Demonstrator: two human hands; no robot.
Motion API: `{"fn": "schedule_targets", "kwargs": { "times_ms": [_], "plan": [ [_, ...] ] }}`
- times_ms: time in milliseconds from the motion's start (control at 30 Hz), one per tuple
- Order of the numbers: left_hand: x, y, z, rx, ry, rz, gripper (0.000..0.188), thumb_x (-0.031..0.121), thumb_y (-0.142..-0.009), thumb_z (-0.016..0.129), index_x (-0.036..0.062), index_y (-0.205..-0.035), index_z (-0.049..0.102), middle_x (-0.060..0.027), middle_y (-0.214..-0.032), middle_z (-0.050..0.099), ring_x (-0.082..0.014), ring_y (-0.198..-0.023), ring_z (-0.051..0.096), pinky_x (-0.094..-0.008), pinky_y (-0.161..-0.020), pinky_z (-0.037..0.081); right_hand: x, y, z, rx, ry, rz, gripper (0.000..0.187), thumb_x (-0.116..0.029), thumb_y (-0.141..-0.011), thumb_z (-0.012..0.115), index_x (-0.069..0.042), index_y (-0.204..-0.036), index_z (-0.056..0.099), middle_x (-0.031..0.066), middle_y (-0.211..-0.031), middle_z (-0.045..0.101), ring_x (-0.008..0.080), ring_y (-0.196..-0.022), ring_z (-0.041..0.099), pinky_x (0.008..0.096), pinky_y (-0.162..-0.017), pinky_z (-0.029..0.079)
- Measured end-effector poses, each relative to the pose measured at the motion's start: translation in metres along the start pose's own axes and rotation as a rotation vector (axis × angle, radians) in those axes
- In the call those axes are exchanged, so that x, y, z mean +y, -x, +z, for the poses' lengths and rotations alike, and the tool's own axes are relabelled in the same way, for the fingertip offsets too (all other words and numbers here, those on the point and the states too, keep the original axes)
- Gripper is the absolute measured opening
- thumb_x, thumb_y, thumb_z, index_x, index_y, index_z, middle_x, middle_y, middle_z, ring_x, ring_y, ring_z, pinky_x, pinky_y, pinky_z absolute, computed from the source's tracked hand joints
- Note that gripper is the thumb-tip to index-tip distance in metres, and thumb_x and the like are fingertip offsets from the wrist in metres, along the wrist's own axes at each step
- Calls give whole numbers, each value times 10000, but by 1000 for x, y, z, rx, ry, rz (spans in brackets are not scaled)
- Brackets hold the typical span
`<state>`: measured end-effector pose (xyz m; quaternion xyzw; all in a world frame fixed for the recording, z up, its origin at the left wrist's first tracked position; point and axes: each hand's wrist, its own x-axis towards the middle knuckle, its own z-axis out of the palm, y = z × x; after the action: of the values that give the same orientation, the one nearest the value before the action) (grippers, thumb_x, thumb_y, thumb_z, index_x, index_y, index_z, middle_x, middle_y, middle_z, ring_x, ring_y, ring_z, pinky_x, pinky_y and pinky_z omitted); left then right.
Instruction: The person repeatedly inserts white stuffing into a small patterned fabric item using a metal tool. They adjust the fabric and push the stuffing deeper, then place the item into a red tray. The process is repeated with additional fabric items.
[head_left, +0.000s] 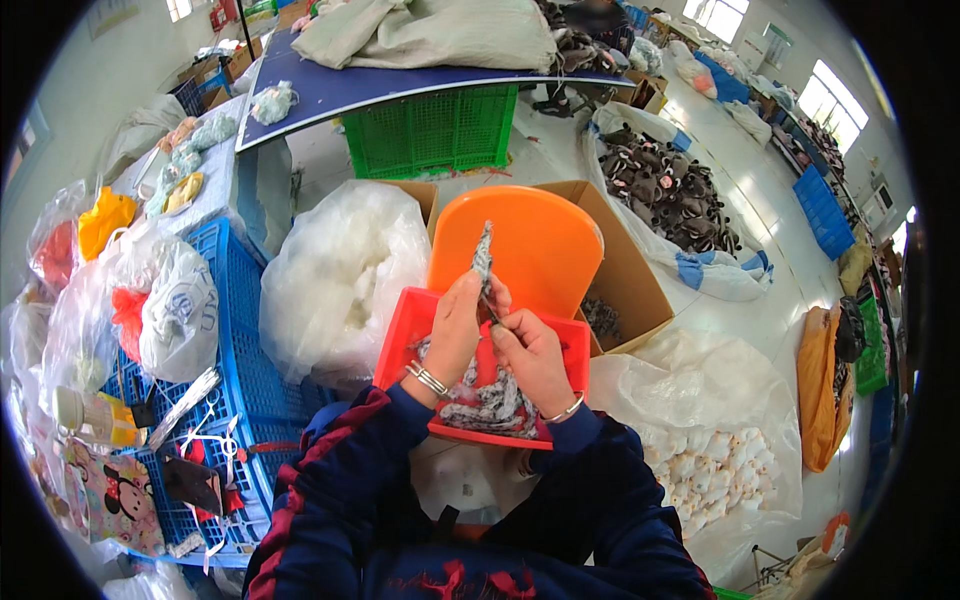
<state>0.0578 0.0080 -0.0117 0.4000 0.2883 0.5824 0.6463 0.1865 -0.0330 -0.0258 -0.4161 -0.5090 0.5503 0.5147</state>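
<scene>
My left hand (456, 325) is closed round a narrow, mottled grey fabric piece (484, 252) whose tip points up and away from me. Close beside it, my right hand (532, 358) pinches something thin and dark at the piece's lower part; whether that is a tool or part of the fabric I cannot tell. Both hands are over a red plastic bin (398, 330). Inside lie more grey mottled fabric pieces (488, 412) and some red material, partly hidden by my hands.
Behind the bin stands an orange chair back (520, 230), with a cardboard box (640, 290) beside it. A bag of white stuffing (340, 270) and blue crates (245, 330) are left. Sacks of white pieces (710, 465) and dark plush pieces (665, 185) lie right.
</scene>
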Motion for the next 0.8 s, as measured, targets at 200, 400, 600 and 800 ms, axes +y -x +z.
{"fn": "schedule_targets", "kwargs": {
  "times_ms": [200,400,600,800],
  "plan": [
    [-13,6,5,-9,-64,82,343,289,-1073,355,36,-874,474,-50,-850,536,-112,-764,470,-268,-731,432,0,2,2,24,-90,99,71,-75,-965,592,-24,-919,576,-32,-739,554,37,-604,467,197,-533,365],
    [-26,14,8,-49,-136,105,312,279,-1057,402,26,-911,511,-54,-909,580,-97,-732,497,-244,-694,444,-14,-1,10,77,-159,120,86,-105,-980,581,-25,-999,608,-41,-739,561,22,-582,454,189,-507,360],
    [-5,7,-6,33,-191,47,261,244,-1015,520,9,-1065,624,3,-920,623,-38,-728,507,-201,-652,425,-2,-1,-7,20,1,55,86,-102,-985,577,-18,-969,580,-40,-725,541,26,-595,452,189,-531,365],
    [15,3,-18,62,-325,-104,222,213,-961,629,8,-916,705,41,-712,577,-14,-637,474,-203,-577,403,1,0,-10,33,81,30,94,-90,-954,618,-11,-911,589,-60,-731,539,7,-633,440,193,-545,358]
  ]
}}
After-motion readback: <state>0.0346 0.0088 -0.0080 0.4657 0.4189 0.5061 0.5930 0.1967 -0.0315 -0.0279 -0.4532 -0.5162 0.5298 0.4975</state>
